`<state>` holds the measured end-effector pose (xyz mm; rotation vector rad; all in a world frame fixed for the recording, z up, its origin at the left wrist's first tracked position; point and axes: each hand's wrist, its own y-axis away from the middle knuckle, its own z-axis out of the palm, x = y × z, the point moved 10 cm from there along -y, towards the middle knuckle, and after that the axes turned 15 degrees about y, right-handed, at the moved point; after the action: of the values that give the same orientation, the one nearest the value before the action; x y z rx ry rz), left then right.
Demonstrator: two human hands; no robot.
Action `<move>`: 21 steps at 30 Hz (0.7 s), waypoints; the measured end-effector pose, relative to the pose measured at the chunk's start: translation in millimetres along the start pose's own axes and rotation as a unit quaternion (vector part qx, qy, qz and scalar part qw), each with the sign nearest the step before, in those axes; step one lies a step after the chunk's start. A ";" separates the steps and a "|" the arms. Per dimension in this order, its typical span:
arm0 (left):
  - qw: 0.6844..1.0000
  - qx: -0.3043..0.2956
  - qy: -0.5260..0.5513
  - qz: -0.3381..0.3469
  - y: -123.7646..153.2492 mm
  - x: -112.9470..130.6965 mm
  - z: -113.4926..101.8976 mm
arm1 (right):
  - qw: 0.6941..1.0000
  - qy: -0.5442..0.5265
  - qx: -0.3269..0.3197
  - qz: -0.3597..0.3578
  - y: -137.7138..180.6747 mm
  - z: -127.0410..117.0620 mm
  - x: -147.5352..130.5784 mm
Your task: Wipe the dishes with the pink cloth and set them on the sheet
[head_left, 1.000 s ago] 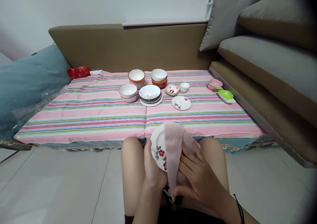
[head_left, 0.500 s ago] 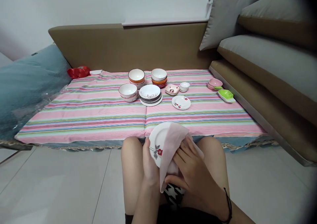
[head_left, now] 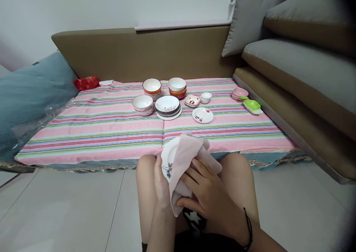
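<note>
Over my knees I hold a small white plate (head_left: 168, 156) with a red flower print. My left hand (head_left: 161, 187) grips its left rim from below. A pale pink cloth (head_left: 185, 159) covers most of the plate, and my right hand (head_left: 204, 190) presses the cloth against it with the fingers closed on the fabric. Only the plate's left edge shows.
On the striped pink cover (head_left: 111, 129) ahead stand stacked bowls (head_left: 151, 87), a white bowl (head_left: 143, 104), a stack of plates (head_left: 168, 107), a flowered plate (head_left: 203, 115), small dishes (head_left: 206, 97), pink (head_left: 240, 94) and green dishes (head_left: 252, 106). A red bag (head_left: 86, 82) lies far left, cushions (head_left: 292, 59) right.
My right hand has dragged the cloth leftward across the plate, covering more of it. Both hands and the plate have shifted slightly left and the view has tilted a little.
</note>
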<state>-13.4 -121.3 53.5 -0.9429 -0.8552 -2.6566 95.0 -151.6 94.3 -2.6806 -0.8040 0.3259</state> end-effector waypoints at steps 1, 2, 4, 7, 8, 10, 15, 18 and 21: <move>0.999 0.003 -0.018 0.036 1.5 9.0 1.8 | 1.000 0.002 0.003 0.001 0.2 -0.7 1.3; 0.998 0.003 -0.028 0.049 2.4 12.6 3.2 | 1.000 0.006 0.006 0.002 0.4 -1.5 2.5; 1.000 -0.007 -0.012 0.011 1.4 4.2 4.2 | 1.000 0.010 0.016 0.009 -0.1 -4.4 5.8; 0.993 -0.034 0.038 -0.105 0.2 -26.5 2.6 | 0.999 0.006 0.026 0.035 -2.8 -8.3 11.5; 0.988 -0.042 0.050 -0.142 1.1 -37.1 1.6 | 0.999 0.004 0.028 0.046 -4.2 -9.5 13.0; 0.976 -0.052 0.065 -0.199 4.0 -53.9 -1.3 | 0.998 -0.005 0.032 0.056 -7.1 -11.1 13.4; 0.970 -0.053 0.100 -0.214 4.9 -60.4 -5.9 | 0.998 -0.045 0.032 0.032 -12.2 -11.1 1.9; 0.970 -0.047 0.098 -0.219 5.7 -56.9 -7.2 | 0.997 -0.068 0.025 0.013 -11.5 -10.1 -5.5; 0.984 -0.055 0.063 -0.159 3.1 -38.7 -6.5 | 0.996 -0.086 0.024 -0.007 -9.1 -13.6 -11.2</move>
<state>14.5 -127.9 26.5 -0.6991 -0.9033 -3.0247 85.6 -154.0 111.6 -2.6276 -0.8507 0.5713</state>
